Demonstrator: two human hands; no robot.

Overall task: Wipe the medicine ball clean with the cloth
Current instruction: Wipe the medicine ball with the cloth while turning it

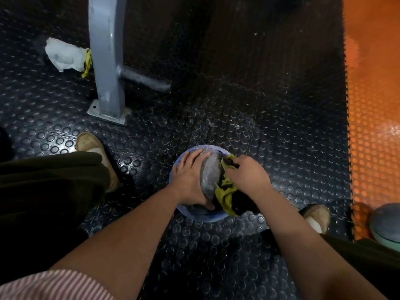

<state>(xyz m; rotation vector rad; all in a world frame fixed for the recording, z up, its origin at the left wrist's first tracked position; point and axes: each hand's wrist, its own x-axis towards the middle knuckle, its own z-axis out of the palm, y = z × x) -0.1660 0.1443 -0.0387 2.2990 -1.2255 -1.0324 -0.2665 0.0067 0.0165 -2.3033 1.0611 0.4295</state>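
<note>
Grey post (107, 61) upper left. Left hand (190, 178) flat, fingers spread, pressing medicine ball (208, 176), which sits on studded floor between feet. Right hand (246, 176) fingers curled, bunching yellow-green cloth (225, 195) against ball's right side.

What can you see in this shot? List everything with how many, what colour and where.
medicine ball: one, blue and grey, floor, centre
cloth: one, yellow-green and black, on the ball's right side
metal post: one, grey, upper left
crumpled sheet: one, white, left of the post
second ball: one, teal-grey, right edge
black mat: one, studded, underfoot
orange mat: one, studded, right
shoes: two, tan, either side of the ball
left hand: presses on the ball
right hand: grips the cloth
</note>
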